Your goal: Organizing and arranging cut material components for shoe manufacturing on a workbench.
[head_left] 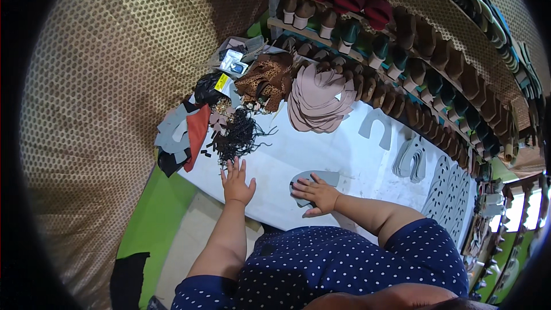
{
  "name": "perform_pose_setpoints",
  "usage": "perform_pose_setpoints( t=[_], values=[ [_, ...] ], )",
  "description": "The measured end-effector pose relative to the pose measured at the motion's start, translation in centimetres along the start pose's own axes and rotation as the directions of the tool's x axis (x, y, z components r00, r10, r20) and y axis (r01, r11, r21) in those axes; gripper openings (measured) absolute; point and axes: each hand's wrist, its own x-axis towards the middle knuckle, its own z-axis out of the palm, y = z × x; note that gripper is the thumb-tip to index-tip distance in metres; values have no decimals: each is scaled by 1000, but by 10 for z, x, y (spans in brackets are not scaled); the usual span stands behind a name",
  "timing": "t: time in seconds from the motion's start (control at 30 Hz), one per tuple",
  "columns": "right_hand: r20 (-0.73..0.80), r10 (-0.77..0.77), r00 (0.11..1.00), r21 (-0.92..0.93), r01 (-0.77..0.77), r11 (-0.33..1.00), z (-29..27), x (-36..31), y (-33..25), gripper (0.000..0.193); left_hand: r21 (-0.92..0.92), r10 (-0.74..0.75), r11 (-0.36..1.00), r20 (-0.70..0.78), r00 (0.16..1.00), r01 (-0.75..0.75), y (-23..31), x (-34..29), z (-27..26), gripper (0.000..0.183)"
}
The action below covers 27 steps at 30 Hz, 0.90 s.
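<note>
Piece (327,176) steadies best under our spread right hand (317,194); our left hand (237,187), also spread, perhaps touches black strands (240,133).

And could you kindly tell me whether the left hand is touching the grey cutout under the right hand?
Apart: the head view shows white tabletop between the left hand and the grey cutout.

The grey cutout (328,177) looks matt, the white tabletop (275,166) smooth, faintly shiny.
</note>
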Motion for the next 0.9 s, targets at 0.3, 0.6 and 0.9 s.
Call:
perform_pose_setpoints(
  t=[0.3, 0.6, 0.9],
  values=[
    [10, -172, 985, 80, 171, 982, 11, -1, 14, 69, -5, 1, 1000, -9, 1000, -1, 0, -2, -1, 75],
    [-185, 337, 923, 37, -336, 941, -8, 33, -22, 51, -19, 11, 1000, -22, 1000, -12, -2, -3, 4, 76],
    [-324, 508, 798, 298, -424, 856, -55, -41, 23, 20, -4, 36, 999, -10, 999, -36, 2, 1, 6, 79]
  ],
)
